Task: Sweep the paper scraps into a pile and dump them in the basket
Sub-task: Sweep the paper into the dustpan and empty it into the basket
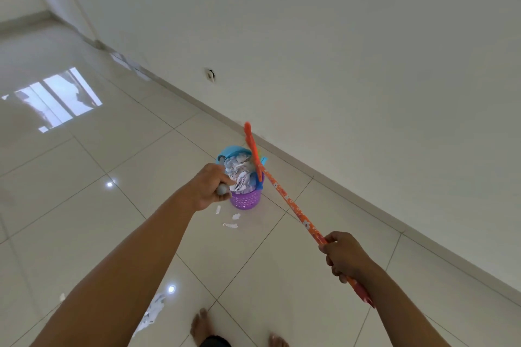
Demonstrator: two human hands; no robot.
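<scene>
Where dustpan [231,150] tilts over purple basket [245,200], scraps [239,174] heaped (three on floor [84,191])

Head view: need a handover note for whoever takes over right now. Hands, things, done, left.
Left hand holds the blue dustpan by its grey grip, tipped over the purple basket; paper scraps heaped at its mouth.
Right hand holds the orange broom.
Done: main load at the basket.
Left: three stray scraps on the floor beside the basket, more scraps near the feet.
</scene>
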